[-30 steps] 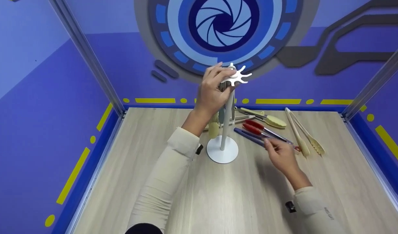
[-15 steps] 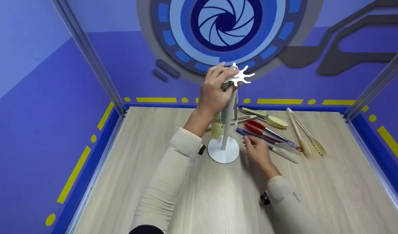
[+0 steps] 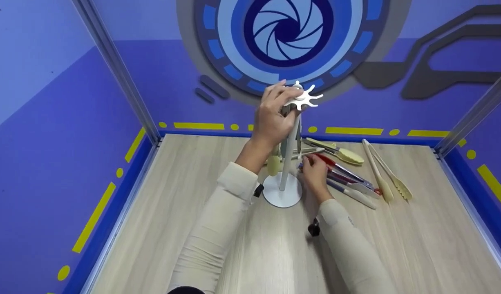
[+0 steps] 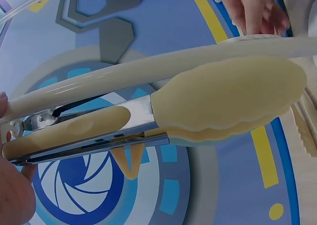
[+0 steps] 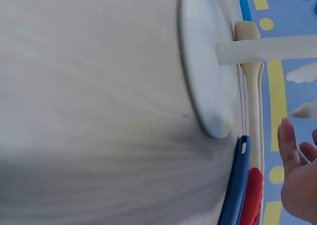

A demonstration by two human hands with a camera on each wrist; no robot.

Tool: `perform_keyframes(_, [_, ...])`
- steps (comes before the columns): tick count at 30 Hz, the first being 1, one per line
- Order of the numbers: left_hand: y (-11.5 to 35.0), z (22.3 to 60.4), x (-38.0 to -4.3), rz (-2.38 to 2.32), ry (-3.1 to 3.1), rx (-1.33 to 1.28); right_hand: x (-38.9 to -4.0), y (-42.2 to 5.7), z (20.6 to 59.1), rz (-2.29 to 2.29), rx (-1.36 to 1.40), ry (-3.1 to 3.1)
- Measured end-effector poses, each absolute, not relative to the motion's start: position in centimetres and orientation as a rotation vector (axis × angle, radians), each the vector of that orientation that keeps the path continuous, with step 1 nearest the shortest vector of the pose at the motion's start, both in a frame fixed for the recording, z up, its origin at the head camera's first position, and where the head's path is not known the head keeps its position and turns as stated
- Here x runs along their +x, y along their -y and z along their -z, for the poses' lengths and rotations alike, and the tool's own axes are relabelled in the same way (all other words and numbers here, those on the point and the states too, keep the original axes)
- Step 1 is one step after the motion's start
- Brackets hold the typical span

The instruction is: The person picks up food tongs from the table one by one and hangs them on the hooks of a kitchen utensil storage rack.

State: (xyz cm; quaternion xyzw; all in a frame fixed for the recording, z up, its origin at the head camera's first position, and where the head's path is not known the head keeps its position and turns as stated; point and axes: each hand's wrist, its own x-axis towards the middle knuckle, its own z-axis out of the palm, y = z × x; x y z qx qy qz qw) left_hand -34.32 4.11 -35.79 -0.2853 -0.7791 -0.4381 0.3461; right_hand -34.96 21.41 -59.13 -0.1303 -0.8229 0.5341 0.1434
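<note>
My left hand (image 3: pixel 273 118) grips the top of a white stand (image 3: pixel 288 159), thumb below and fingers over its white star-shaped hook wheel (image 3: pixel 309 99). Tongs with yellow scalloped heads (image 4: pixel 228 96) hang from the stand below that hand, beside the pole. Low on the pole's right side is my right hand (image 3: pixel 315 175), over the handle ends of tongs on the table. In the right wrist view its index fingertip is close to pale hanging tong tips (image 5: pixel 306 110), and nothing shows in its grasp.
Several tongs lie right of the stand: red tongs (image 3: pixel 330 161), blue-handled tongs (image 5: pixel 237 180), yellow-headed tongs (image 3: pixel 352 156) and beige tongs (image 3: pixel 377 175). Another beige pair (image 5: pixel 253 111) lies behind the round white base (image 3: pixel 282 201). A blue panel (image 3: pixel 218 81) closes the back.
My right hand has moved left and away from me, from the grey-white tongs lying on the table towards the pole and the hanging tongs. The left hand keeps its grip.
</note>
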Motion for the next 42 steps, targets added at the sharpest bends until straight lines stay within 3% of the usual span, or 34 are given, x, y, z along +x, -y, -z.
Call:
perform_keyframes(12, [-3.8, 35.7, -34.2, 1.188, 1.998, -0.755, -38.7, -21.0, 58.3, -1.434, -0.500, 2.601])
perform_keyframes(21, [-3.2, 35.7, -34.1, 1.210, 2.010, -0.734, -39.7, -21.5, 59.3, -1.096, -0.162, 2.940])
perform_keyframes(29, [-3.9, 35.5, -33.8, 1.214, 2.046, -0.729, -40.1, -23.2, 60.5, -0.846, -0.002, 3.060])
perform_keyframes(42, [-3.3, 35.5, -34.1, 1.196, 2.040, -0.752, -41.8, -23.0, 59.4, -0.508, 0.226, 3.166])
